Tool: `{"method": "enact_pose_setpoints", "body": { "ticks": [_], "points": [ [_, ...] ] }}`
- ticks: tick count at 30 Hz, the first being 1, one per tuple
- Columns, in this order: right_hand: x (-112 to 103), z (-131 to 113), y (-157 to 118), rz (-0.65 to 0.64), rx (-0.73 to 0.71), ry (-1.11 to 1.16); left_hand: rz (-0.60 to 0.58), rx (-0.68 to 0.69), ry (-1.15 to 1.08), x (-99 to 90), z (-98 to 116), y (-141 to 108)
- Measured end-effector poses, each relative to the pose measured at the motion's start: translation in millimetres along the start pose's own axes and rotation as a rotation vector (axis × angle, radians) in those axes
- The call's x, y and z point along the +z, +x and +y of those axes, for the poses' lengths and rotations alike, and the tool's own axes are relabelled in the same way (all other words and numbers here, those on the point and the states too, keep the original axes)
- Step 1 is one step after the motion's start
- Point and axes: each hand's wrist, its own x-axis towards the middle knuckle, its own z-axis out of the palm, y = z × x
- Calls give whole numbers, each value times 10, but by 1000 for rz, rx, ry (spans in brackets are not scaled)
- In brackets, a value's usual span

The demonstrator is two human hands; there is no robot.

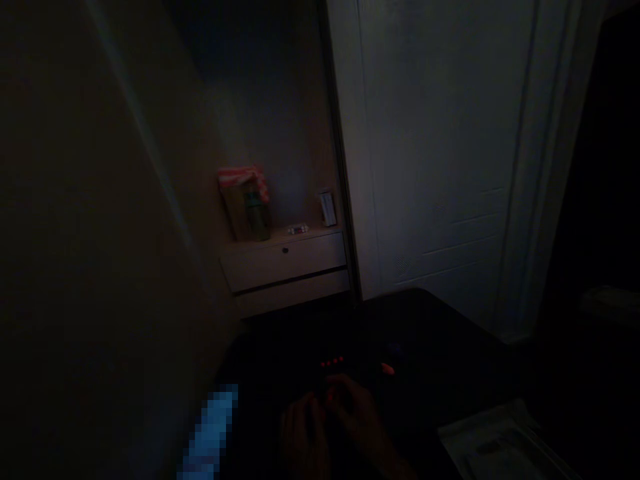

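Note:
The room is very dark. Low in the middle of the head view, my left hand (303, 433) and my right hand (357, 417) are side by side over a black table (425, 320). A faint red glow (330, 397) shows between them, and what they hold or touch there is too dark to make out. Just beyond them is a row of several small red lights (332, 362). An orange-red object (387, 369) lies to the right of the lights.
A blurred blue bright shape (210, 430) is at lower left. A packet (500, 443) lies at lower right. Behind the table are drawers (285, 263), a shelf with a bottle (258, 220) and a small box (327, 209), and a pale door (430, 147).

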Motion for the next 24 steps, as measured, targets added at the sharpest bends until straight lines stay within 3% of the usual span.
{"method": "enact_pose_setpoints", "body": {
  "ticks": [17,24],
  "points": [
    [7,-115,-2,-15,103,-96,-1,18,40,-8,-43,-15],
    [-9,-72,-1,8,42,-53,-8,-10,24,-9,-18,0]
  ]
}}
